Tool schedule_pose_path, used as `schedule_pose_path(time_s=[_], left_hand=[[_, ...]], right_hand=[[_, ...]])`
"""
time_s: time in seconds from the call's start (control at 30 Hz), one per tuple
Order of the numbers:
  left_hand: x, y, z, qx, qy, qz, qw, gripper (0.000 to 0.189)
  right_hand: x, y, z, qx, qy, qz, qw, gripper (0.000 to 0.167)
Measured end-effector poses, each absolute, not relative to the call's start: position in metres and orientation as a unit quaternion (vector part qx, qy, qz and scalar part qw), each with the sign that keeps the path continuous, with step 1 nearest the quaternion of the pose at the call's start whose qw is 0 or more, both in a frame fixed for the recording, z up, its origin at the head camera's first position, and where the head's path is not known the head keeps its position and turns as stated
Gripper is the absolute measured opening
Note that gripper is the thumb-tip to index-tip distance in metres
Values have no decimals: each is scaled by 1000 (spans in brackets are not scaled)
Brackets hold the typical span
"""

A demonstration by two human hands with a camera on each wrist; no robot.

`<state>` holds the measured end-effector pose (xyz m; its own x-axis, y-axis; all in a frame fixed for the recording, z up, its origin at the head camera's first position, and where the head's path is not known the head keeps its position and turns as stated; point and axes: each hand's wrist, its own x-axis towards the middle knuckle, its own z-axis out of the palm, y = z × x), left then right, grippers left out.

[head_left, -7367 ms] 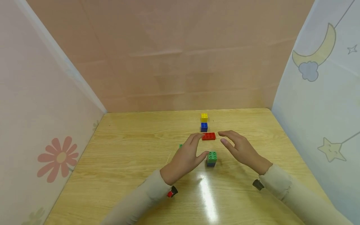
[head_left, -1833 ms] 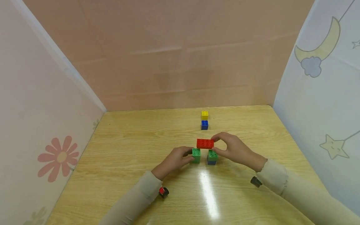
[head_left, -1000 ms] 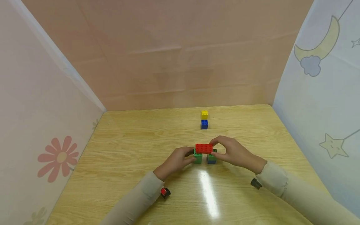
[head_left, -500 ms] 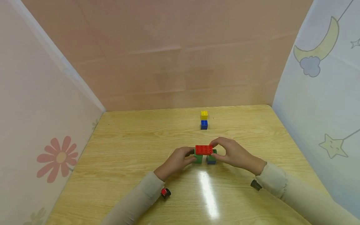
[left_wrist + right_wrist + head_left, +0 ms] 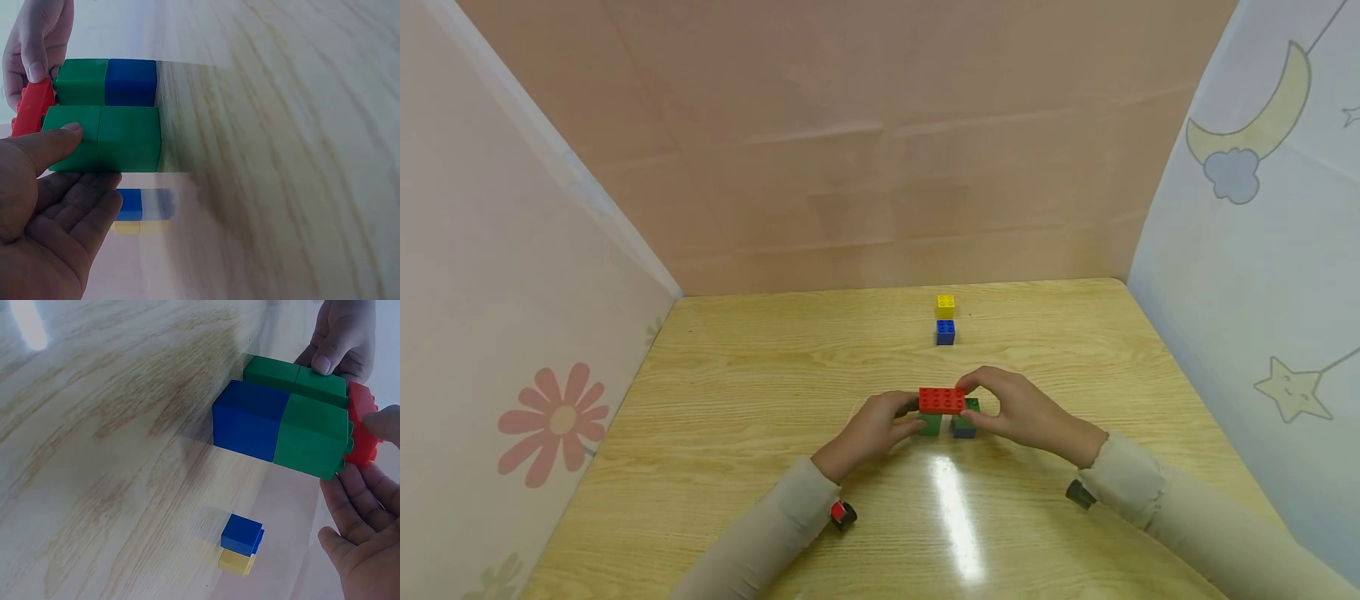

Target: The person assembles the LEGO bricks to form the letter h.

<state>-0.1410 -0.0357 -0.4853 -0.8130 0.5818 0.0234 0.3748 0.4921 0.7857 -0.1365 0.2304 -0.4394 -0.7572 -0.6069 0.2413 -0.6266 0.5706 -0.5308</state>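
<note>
My left hand (image 5: 872,429) pinches a stack of two green bricks (image 5: 130,139) between thumb and fingers, the thumb on the upper brick. Beside it, a narrow gap apart, stands a second stack with a green brick (image 5: 312,434) on top of a blue brick (image 5: 250,422). My right hand (image 5: 1018,417) grips the right end of a long red brick (image 5: 942,401) between thumb and fingers. That red brick spans the tops of both stacks. Studs of the second stack still show under it in the right wrist view.
Farther back on the wooden table (image 5: 775,350) stand a small blue brick (image 5: 945,332) and, just behind it, a yellow brick (image 5: 945,306). Fabric walls enclose the table at the back (image 5: 887,167), left and right.
The red brick, earlier lying on the table, is now in my right hand and has come nearer over the stacks. The all-green stack has moved right, beside the other, in my left hand.
</note>
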Motion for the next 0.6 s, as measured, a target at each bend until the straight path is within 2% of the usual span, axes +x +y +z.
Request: schedule_pose_path(time_s=[0.6], left_hand=[[-142, -34, -487, 286, 855, 417, 119, 43]], right_hand=[[-136, 231, -438, 361, -884, 297, 26, 38]])
